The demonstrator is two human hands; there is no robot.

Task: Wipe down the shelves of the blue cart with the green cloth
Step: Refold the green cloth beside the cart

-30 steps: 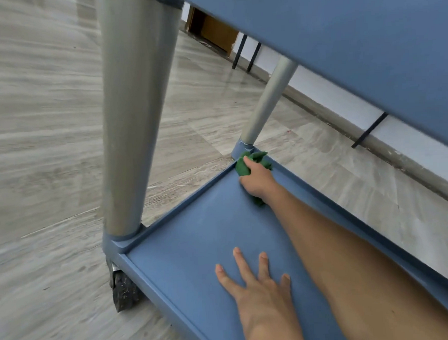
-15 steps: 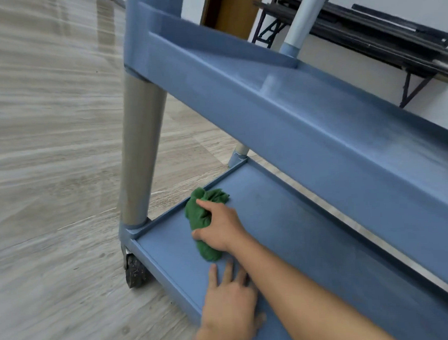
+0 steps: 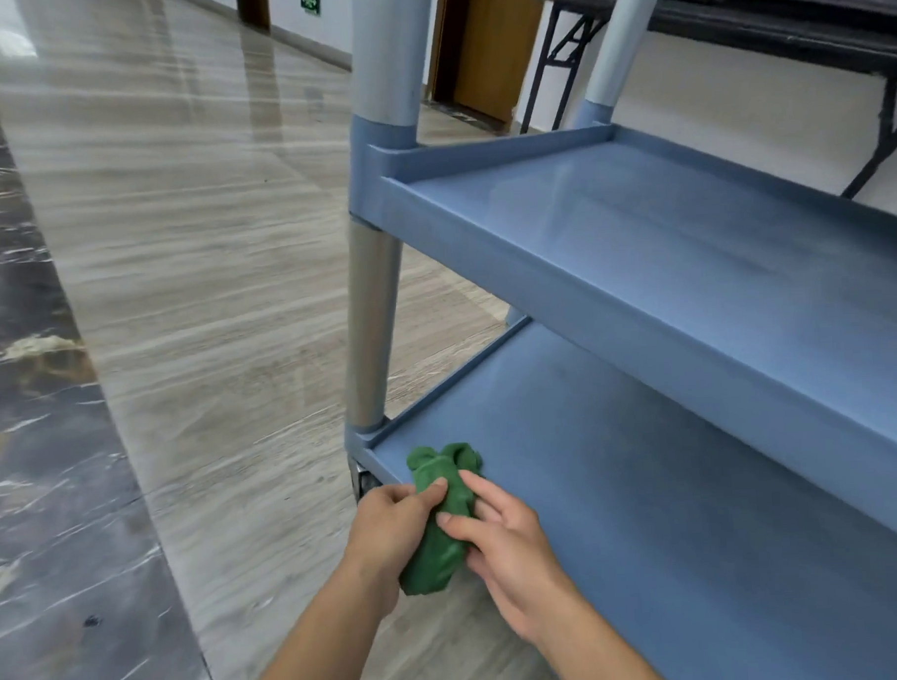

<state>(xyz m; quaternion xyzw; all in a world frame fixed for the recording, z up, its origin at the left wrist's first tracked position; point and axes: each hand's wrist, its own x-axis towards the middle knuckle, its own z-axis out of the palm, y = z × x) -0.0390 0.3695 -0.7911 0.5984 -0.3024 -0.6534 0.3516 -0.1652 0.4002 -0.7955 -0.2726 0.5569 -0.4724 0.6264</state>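
Note:
The blue cart fills the right half of the view, with a middle shelf [image 3: 688, 236] above a bottom shelf [image 3: 621, 460], joined by a silver post [image 3: 371, 333]. A bunched green cloth [image 3: 441, 525] hangs at the bottom shelf's near left corner, lifted off the surface. My left hand [image 3: 388, 532] grips the cloth from the left with thumb on top. My right hand [image 3: 502, 548] holds it from the right, fingers curled on the fabric.
Glossy wood-look floor [image 3: 201, 247] spreads to the left, with a dark marble strip [image 3: 40, 460] along its edge. A wooden door [image 3: 495, 44] and black folding-table legs [image 3: 562, 52] stand against the wall behind the cart. A caster [image 3: 363, 485] sits under the near corner.
The cloth came from the bottom shelf's far corner back to the near corner. My left hand left the shelf surface and took hold of the cloth. The view rose above the middle shelf.

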